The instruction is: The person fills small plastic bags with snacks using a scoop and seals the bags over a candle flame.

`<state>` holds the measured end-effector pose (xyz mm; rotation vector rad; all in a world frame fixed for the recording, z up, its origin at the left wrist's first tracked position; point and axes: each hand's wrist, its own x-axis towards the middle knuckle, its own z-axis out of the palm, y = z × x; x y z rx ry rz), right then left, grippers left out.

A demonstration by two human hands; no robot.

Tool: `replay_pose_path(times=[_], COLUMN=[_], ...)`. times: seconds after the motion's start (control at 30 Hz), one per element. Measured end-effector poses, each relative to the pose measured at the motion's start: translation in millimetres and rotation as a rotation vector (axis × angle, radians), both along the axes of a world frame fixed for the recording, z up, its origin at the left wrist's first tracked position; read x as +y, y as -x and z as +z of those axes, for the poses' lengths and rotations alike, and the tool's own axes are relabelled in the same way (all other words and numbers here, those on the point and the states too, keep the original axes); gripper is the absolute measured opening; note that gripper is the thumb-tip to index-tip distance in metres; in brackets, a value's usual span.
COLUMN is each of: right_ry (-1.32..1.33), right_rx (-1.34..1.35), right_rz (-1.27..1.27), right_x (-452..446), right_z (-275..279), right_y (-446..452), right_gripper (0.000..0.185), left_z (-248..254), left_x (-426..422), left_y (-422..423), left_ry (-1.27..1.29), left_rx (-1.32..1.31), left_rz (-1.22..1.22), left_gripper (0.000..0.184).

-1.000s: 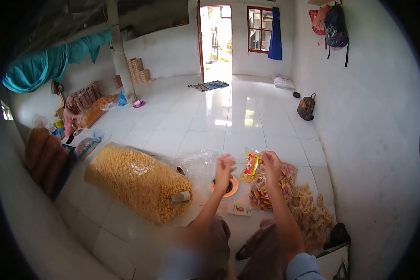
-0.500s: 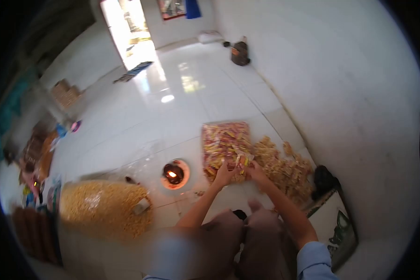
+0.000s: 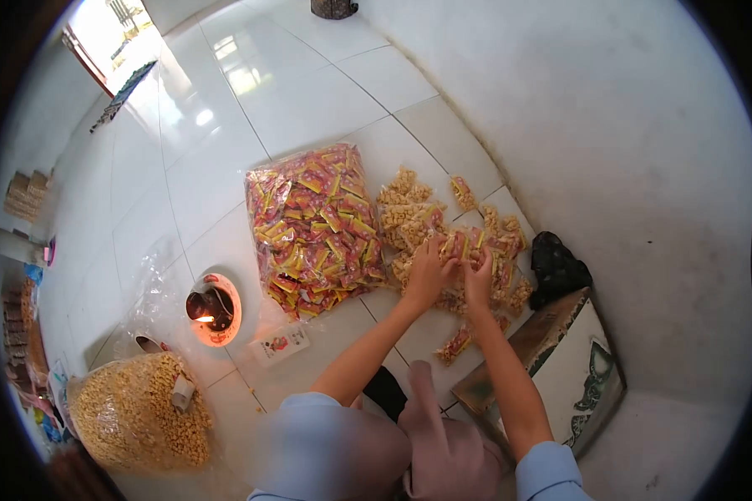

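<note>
Over the pile of small clear packets of yellow snack (image 3: 405, 200) on the floor, my two hands are close together. My left hand (image 3: 426, 274) has its fingers closed on a small snack packet (image 3: 459, 245) with a red-and-yellow label. The fingers of my right hand (image 3: 479, 282) pinch the same packet from its other side. Left of the pile lies a large clear bag (image 3: 317, 221) full of red-and-yellow packets. One labelled packet (image 3: 455, 344) rests on the floor between my forearms.
A small lamp (image 3: 205, 307) burns with an open flame on an orange-rimmed plate (image 3: 233, 305). Near it lie a printed plastic packet (image 3: 281, 343) and a big bag of loose yellow snack (image 3: 134, 409). A black bag (image 3: 558, 269) and a framed panel (image 3: 589, 376) stand by the right wall.
The view has tilted down and turned right. My hands have moved from the near edge of the large bag to above the pile of snack packets, still holding a packet.
</note>
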<state>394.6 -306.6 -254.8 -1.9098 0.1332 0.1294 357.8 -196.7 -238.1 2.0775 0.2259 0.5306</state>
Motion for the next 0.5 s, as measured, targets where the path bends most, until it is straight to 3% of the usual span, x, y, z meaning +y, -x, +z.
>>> replay_pose_path(times=[0.1,0.23,0.3,0.33,0.4,0.43,0.5], right_ry=[0.233,0.306,0.514,0.501,0.397,0.377,0.113], right_rx=[-0.028,-0.111,-0.436,-0.438,-0.448,-0.453,-0.157], right_rz=[0.03,0.083,0.051,0.076,0.353,0.378,0.757], right_x=[5,4,5,9,23,30,44], right_z=[-15,-1,5,7,11,7,-9], right_y=[-6,22,44,57,86,99,121], right_gripper=[0.046,0.042,0.03,0.03,0.016,0.016,0.011], left_z=[-12,-21,-21,-22,-23,-31,-43], left_x=[8,22,32,38,52,59,72], left_y=[-4,16,38,55,96,119,163], left_ry=[-0.048,-0.023,0.067,0.061,0.266,0.255,0.382], left_rx=[0.084,0.089,0.102,0.106,0.165,0.165,0.244], left_rz=[-0.094,-0.067,-0.037,-0.01,0.001,0.03,0.046], left_gripper=[0.036,0.031,0.02,0.02,0.013,0.013,0.014])
